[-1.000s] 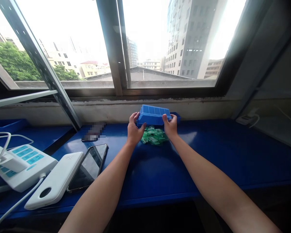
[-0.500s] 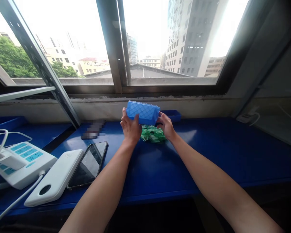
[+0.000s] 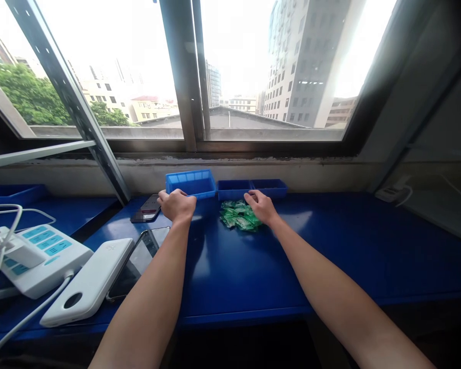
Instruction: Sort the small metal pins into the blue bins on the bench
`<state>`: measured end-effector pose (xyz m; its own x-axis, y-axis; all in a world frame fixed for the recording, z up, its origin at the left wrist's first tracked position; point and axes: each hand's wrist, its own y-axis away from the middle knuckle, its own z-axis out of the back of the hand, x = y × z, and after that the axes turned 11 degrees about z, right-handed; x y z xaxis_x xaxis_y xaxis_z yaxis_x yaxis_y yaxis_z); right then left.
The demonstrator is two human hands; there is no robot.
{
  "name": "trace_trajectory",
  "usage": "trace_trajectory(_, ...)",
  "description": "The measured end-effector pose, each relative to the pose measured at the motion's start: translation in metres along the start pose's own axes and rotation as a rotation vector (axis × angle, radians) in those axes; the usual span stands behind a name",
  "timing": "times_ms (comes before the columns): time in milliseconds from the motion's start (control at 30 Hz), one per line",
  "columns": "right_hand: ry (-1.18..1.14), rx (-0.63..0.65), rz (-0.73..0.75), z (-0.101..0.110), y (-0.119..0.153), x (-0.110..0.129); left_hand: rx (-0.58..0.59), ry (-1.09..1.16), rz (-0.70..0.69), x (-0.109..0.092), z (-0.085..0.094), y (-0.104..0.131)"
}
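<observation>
Grips a bright blue bin by its near rim with the left hand, just left of two darker blue trays along the wall, at the back of the tabletop. Holds the right hand, loosely bent, at the right edge of heaped green packets before those trays; cannot tell of contact or grip there. Has a white power bank beside a phone to the left.
</observation>
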<state>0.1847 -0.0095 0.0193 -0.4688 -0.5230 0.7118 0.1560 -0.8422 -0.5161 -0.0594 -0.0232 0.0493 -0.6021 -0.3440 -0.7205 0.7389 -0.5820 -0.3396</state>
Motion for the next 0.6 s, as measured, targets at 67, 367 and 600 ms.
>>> trace_trajectory(67,0.168,0.058,-0.011,0.001,0.0,-0.009,0.032,-0.031,0.028,0.005,-0.002,-0.006)
trace_trajectory(367,0.327,0.25,0.006,0.0,0.002,-0.014,0.19,-0.137,0.081,0.016,-0.016,-0.015)
trace_trajectory(600,0.351,0.256,0.003,0.001,0.001,-0.015,-0.008,-0.136,-0.014,0.016,-0.025,-0.004)
